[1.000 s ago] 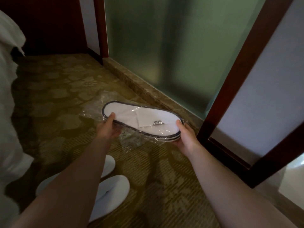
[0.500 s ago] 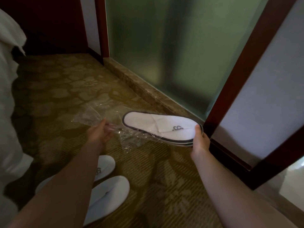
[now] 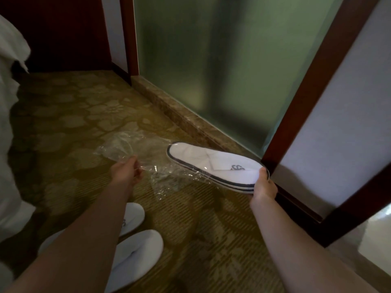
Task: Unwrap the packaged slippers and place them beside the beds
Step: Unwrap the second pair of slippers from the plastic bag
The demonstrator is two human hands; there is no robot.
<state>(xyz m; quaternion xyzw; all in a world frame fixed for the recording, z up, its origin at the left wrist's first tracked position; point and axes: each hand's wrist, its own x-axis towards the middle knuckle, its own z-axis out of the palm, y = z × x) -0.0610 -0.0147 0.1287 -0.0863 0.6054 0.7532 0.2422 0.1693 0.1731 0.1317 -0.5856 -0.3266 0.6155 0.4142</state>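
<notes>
A stacked pair of white slippers (image 3: 213,163) with dark trim hangs flat above the carpet, almost wholly out of its clear plastic wrapper (image 3: 131,149). My right hand (image 3: 263,187) grips the toe end of the pair, thumb on top. My left hand (image 3: 127,173) pinches the crumpled wrapper to the left of the slippers. Another pair of white slippers (image 3: 137,252) lies on the carpet below my left forearm, partly hidden by it.
White bed linen (image 3: 10,132) hangs along the left edge. A frosted glass panel (image 3: 211,60) on a stone sill (image 3: 182,117) runs along the right, with a dark wooden frame (image 3: 304,98). Patterned carpet (image 3: 69,115) stretches ahead to a dark wooden wall.
My right hand has drawn the slippers rightward out of the wrapper. My left hand has held the plastic back on the left, and the gap between my hands has widened.
</notes>
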